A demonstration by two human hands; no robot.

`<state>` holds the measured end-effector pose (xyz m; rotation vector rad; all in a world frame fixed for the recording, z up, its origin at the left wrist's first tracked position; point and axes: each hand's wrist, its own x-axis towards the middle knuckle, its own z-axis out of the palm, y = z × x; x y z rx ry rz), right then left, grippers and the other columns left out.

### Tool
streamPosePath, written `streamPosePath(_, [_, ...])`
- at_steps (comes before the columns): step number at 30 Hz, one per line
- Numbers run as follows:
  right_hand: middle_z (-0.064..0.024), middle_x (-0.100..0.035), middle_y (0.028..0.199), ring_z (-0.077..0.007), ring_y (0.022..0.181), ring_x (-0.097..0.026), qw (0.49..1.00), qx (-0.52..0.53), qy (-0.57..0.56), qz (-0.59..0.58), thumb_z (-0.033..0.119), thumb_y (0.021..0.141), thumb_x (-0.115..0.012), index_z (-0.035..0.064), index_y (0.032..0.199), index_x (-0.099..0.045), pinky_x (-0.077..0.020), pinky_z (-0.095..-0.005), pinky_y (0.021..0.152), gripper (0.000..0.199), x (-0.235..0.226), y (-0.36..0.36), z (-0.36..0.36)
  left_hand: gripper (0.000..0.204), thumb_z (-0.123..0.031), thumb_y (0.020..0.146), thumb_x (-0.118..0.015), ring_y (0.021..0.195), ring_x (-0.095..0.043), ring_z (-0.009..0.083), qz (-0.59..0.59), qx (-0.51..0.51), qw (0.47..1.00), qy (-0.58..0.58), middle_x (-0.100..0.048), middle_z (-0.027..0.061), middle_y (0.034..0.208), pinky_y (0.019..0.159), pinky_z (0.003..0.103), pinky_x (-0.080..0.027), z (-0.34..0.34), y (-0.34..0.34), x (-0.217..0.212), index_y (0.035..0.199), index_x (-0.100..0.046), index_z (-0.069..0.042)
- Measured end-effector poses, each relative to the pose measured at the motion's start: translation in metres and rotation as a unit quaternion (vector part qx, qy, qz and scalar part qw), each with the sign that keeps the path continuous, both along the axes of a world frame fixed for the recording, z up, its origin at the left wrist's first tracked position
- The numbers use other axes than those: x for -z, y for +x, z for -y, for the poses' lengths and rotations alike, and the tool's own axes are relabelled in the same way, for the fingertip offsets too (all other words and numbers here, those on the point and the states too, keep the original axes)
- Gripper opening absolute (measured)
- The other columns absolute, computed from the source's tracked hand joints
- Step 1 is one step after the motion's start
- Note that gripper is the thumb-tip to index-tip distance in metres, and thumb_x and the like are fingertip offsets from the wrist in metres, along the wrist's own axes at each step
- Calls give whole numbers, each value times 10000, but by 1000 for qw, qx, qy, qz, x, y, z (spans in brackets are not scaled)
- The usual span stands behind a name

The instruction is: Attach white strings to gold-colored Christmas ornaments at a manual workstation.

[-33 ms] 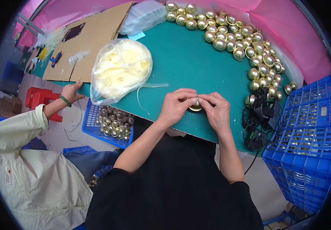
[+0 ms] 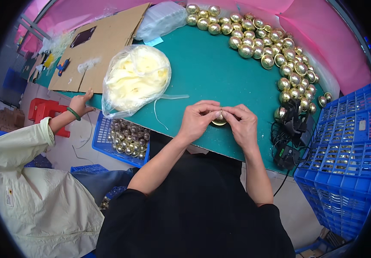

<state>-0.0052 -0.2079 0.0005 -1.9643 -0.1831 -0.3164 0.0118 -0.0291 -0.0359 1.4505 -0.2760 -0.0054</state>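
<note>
Near the table's front edge, my left hand [image 2: 195, 123] and my right hand [image 2: 244, 124] meet over a shiny gold ball ornament [image 2: 220, 122]. The thumbs and forefingers of both hands pinch at its top, and its lower rim shows beneath them. What the fingertips grip there is too small to make out. Many similar gold balls [image 2: 254, 45], some with a flared rim, curve along the back and right of the green table [image 2: 207, 73]. Left of my hands lies a clear plastic bag [image 2: 136, 79] full of pale yellow pieces, its loose tie ends trailing on the table.
Black cables and adapters [image 2: 291, 150] lie right of my hands, beside stacked blue crates [image 2: 340, 142]. A blue crate [image 2: 104, 137] of balls sits below the front edge. Cardboard [image 2: 104, 43] lies far left. A co-worker's hand [image 2: 80, 104] touches the table edge; behind is a red stool [image 2: 43, 109].
</note>
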Motion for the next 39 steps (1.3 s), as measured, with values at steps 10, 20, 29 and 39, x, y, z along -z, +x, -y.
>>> streamPosePath(10, [-55,-689,829,-121,768,-615,999,-26,-9,-36,61,895,-788,68,1070,-828,-491,-277,672,180,-5,-7,-3,84,-57,987,-692,853,-621,79,23,-40,999,13,-701,84,1105,751,241,-505,5,-11,-2,1009,-719,20])
streamPosePath(20, [-61,-687,828,-128,777,-629,999,-19,-26,-39,63,896,-790,61,1075,-825,-502,-272,683,182,-3,-6,-5,118,-53,984,-699,937,-645,92,-11,-23,1000,4,-707,97,1139,808,247,-531,-1,-11,2,1077,-744,4])
streamPosePath(29, [-66,-689,840,-127,789,-641,999,-26,-4,-34,49,901,-778,34,1047,-819,-513,-271,689,152,-4,-5,-3,90,-3,962,-665,1009,-684,177,49,-29,997,53,-710,129,1178,877,303,-550,0,-13,-12,989,-748,15])
streamPosePath(39, [-89,-725,867,-83,625,-586,959,-71,188,-200,91,941,-762,-16,1130,-757,-447,-235,538,217,-10,-13,9,98,-88,1045,-612,958,-665,142,-8,-20,1000,-12,-734,100,1080,881,308,-530,-13,4,-22,1076,-647,-1])
